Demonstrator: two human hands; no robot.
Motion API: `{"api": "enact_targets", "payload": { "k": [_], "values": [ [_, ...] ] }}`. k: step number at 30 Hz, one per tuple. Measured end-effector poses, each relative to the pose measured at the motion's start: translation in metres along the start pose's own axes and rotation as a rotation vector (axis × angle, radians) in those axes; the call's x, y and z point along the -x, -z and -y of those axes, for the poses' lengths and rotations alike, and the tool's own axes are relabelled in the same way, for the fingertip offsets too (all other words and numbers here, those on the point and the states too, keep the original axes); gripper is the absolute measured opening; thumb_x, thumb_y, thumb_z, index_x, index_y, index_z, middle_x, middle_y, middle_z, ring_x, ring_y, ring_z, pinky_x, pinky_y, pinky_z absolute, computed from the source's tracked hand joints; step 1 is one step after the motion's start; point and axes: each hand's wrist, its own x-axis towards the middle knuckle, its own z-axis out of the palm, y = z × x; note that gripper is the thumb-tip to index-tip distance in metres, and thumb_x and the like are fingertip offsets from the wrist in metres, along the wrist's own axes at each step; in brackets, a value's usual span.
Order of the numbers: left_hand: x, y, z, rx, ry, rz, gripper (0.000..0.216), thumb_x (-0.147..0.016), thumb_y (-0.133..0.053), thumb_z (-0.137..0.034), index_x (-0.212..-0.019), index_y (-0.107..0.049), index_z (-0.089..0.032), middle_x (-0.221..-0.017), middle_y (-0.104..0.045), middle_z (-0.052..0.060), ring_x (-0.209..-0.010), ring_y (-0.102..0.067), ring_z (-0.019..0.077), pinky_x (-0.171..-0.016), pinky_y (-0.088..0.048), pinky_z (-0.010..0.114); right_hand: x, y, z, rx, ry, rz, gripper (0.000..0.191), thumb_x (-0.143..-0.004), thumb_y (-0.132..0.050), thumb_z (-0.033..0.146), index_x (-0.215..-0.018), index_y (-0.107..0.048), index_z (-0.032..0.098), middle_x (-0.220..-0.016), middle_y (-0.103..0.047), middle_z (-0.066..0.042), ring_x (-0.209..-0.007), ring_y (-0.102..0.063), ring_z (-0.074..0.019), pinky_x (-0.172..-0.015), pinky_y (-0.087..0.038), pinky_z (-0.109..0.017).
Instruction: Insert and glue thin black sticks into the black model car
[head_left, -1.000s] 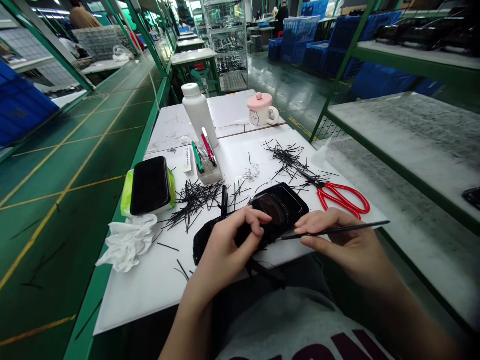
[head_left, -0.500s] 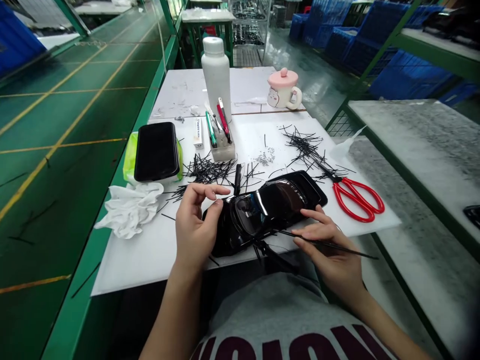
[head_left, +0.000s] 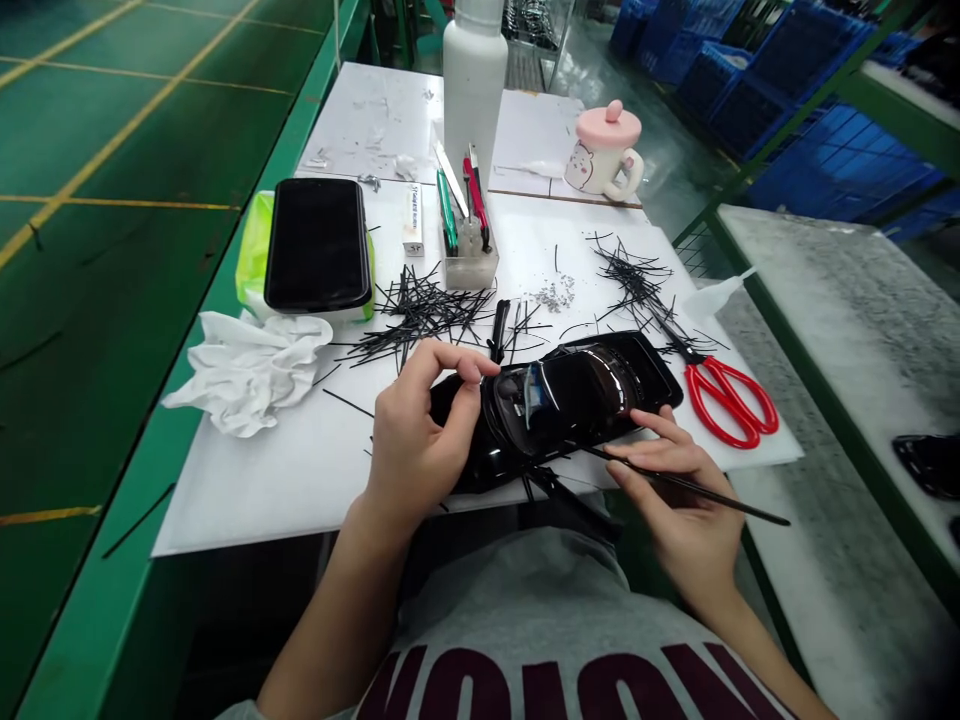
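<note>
Meanwhile, crumpled white cloth (head_left: 247, 375) left on white tabletop (head_left: 247, 520), just beside left hand (head_left: 416, 440). Glossy black model car body (head_left: 570, 400) held at tabletop's near edge, left grip closed around its end, thumb and fingers pressed against it. Thin black rod (head_left: 750, 509) pinched by right hand (head_left: 675, 500), tip near car body. Red scissors (head_left: 731, 400) laid further right.

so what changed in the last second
The left hand slid from the middle of the glossy black shell to its left end, and the shell swung round to lie more level. The right hand keeps the thin black stick. The red scissors and white bottle stayed put.
</note>
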Motion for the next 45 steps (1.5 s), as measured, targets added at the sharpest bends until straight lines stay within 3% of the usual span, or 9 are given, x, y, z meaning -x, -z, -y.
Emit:
{"api": "enact_targets", "payload": {
  "k": [23, 29, 36, 45],
  "values": [
    [0.001, 0.001, 0.000, 0.005, 0.000, -0.007, 0.019, -0.090, -0.051, -0.003, -0.087, -0.051, -0.022, -0.093, -0.068, -0.001, -0.095, -0.064, 0.0164, -0.090, -0.049, 0.031, -0.004, 0.002, 0.009, -0.014, -0.073, 0.013, 0.021, -0.082, -0.072, 0.009, -0.086, -0.062, 0.028, -0.087, -0.077, 0.001, -0.118, -0.064, -0.0231, -0.122, -0.025, -0.059],
    [0.001, 0.001, 0.000, 0.001, -0.007, -0.002, 0.021, -0.090, -0.050, -0.002, -0.087, -0.051, -0.022, -0.093, -0.068, -0.001, -0.094, -0.064, 0.0153, -0.090, -0.049, 0.029, -0.005, 0.002, 0.009, 0.002, -0.060, 0.024, 0.022, -0.083, -0.071, 0.007, -0.087, -0.063, 0.028, -0.087, -0.077, 0.002, -0.118, -0.063, -0.0207, -0.123, -0.025, -0.055],
    [0.001, -0.001, 0.001, -0.001, -0.013, -0.019, 0.022, -0.089, -0.052, 0.000, -0.086, -0.051, -0.022, -0.092, -0.068, -0.002, -0.093, -0.064, 0.0139, -0.085, -0.050, 0.028, -0.009, 0.006, 0.006, 0.055, 0.048, 0.041, 0.022, -0.080, -0.075, 0.007, -0.086, -0.064, 0.025, -0.086, -0.078, 0.002, -0.113, -0.065, -0.0233, -0.116, -0.035, -0.057],
    [0.000, 0.000, 0.002, 0.002, -0.016, -0.019, 0.024, -0.088, -0.051, 0.002, -0.086, -0.051, -0.022, -0.092, -0.068, -0.002, -0.093, -0.064, 0.0129, -0.086, -0.050, 0.028, -0.011, 0.006, 0.009, 0.038, 0.018, 0.042, 0.022, -0.081, -0.074, 0.006, -0.086, -0.063, 0.025, -0.086, -0.079, 0.003, -0.112, -0.066, -0.0212, -0.116, -0.034, -0.054]
  ]
}}
